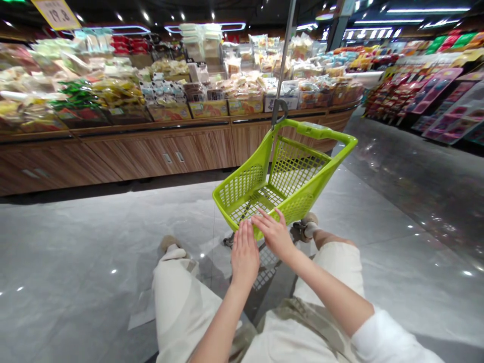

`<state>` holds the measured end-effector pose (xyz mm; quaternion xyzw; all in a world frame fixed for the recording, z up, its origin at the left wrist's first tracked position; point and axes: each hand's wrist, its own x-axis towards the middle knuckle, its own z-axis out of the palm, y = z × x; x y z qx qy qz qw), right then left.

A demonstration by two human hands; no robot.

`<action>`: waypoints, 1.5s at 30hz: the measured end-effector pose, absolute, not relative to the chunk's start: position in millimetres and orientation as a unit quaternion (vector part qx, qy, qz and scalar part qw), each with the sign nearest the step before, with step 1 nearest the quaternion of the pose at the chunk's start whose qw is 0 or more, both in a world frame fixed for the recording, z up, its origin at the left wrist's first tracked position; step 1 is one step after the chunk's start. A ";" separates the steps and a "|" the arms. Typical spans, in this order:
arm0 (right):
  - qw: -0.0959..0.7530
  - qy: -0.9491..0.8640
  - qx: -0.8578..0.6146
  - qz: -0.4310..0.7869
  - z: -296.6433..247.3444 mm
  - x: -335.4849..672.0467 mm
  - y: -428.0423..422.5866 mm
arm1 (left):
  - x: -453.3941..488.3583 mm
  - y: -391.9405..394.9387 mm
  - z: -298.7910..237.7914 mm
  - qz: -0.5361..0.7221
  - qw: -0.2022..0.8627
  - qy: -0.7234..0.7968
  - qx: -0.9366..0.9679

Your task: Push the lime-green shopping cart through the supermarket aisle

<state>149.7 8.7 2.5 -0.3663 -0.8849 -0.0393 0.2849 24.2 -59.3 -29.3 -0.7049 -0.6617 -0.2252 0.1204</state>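
Green cart (304,199) just ahead of us, long axis running away rightward to handle (316,130) | our right hand (279,236) nearer, fingers fanned over near rim (226,214) | our left hand (245,250) flat, fingers together, contact unclear

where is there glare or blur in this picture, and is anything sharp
Head view: bright spots, likely reflected ceiling lights, glint on the glossy grey floor; head view: packaged goods at far left look smeared; head view: the green cart, left hand and right hand look clearer.
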 end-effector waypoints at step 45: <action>0.301 -0.886 -0.346 -0.074 -3.2 175.0 12.9 | 34.5 -64.4 -32.1 -0.236 0.140 -0.669 -0.690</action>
